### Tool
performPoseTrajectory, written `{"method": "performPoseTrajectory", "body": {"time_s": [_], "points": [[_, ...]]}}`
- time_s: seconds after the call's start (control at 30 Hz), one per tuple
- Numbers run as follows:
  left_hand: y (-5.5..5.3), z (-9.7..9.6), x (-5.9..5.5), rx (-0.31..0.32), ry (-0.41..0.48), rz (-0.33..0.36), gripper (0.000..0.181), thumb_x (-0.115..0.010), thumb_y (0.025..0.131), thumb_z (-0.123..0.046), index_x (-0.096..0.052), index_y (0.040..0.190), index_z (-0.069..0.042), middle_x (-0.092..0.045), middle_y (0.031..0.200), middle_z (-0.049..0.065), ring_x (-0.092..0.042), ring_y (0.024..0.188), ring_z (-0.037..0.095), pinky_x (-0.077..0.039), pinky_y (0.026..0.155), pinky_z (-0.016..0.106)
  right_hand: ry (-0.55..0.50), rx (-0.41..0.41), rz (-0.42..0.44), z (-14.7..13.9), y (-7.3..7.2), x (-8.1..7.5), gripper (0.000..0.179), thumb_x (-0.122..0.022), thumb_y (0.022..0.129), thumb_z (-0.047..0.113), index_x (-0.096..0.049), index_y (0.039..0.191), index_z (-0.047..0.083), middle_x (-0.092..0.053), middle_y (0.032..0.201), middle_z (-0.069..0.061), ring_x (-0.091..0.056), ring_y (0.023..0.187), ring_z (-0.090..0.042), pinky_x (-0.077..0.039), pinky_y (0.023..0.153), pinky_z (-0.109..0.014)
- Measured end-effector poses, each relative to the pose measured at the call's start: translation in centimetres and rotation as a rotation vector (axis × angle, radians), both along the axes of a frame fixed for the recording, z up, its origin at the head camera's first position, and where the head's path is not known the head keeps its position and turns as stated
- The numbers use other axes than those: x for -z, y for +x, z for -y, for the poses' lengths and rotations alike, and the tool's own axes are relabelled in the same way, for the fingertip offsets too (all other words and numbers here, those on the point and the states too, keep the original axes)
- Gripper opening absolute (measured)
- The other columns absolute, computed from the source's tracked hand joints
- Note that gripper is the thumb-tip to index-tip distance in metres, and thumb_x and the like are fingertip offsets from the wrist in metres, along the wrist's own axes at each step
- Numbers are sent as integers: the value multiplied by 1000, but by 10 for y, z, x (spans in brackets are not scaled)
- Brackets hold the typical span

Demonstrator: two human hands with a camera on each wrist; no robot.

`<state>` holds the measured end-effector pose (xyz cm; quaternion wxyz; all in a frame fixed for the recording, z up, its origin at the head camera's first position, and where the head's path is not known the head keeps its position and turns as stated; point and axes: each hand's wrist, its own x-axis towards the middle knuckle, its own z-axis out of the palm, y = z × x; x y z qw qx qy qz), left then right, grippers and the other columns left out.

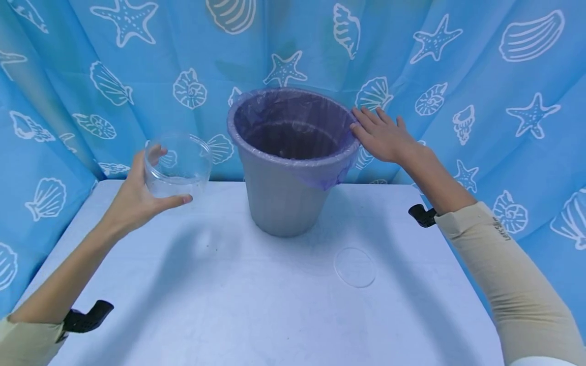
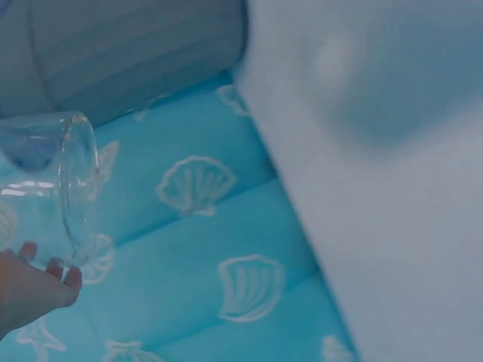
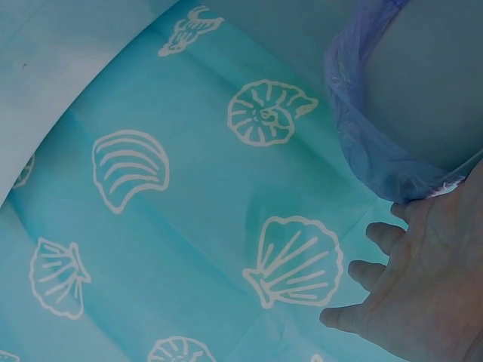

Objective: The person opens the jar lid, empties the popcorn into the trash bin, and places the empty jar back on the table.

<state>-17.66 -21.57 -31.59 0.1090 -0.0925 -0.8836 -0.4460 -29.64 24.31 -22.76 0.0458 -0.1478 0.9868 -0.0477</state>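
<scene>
In the head view my left hand grips a clear round plastic container, thumb in front and fingers around its far side. The container is up in the air to the left of a grey bin. A thin purple bag lines the bin and folds over its rim. At the rim's right side, my right hand rests with its fingers stretched out and spread. In the right wrist view those fingers lie beside the purple liner. The left wrist view shows the container tilted, its see-through wall over the curtain.
A clear round lid lies on the white table, front right of the bin. Behind hangs a blue curtain with white shells and starfish. Black wrist cameras sit at both sleeves.
</scene>
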Motion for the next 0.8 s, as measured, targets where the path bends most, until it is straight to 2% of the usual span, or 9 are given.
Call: {"method": "performPoseTrajectory", "body": {"time_s": [0.13,0.2,0.37,0.5,0.63,0.8], "points": [[8,3,26,5,6,55,115,-85,79,-33,-5,159,-15,-21,161,17,-26,139,50,-34,93,78,1,3,-2,-1,0,0,70,-11,103,55,5,160,17,5,165,-14,12,148,-40,13,110,-67],[12,5,39,13,13,106,115,-84,80,-35,-3,160,-16,-19,161,18,-24,139,50,-34,93,78,-1,2,-1,-1,1,-1,70,-10,104,55,5,160,17,5,165,-14,13,148,-40,13,110,-67],[23,9,70,41,58,216,114,-83,83,-33,0,159,-16,-14,163,18,-18,142,48,-31,97,77,-9,-4,-4,0,1,-1,70,-10,103,56,5,160,19,5,166,-13,14,148,-38,13,110,-67],[31,9,93,61,72,273,111,-82,83,-31,-3,159,-13,-15,162,20,-18,142,48,-31,99,76,-7,-3,-6,1,1,-1,70,-10,103,56,5,160,19,5,166,-13,14,148,-38,13,111,-66],[38,7,111,73,94,317,110,-82,82,-28,-5,159,-12,-16,161,21,-17,143,48,-27,101,76,-4,1,-9,0,1,0,70,-10,103,56,4,160,19,5,166,-13,13,148,-38,12,111,-66],[42,6,125,107,129,336,112,-83,82,-24,-2,159,-11,-16,162,21,-13,146,46,-18,106,75,-5,2,-11,-1,1,0,70,-11,104,55,3,161,18,4,166,-13,12,149,-39,12,111,-67]]}}
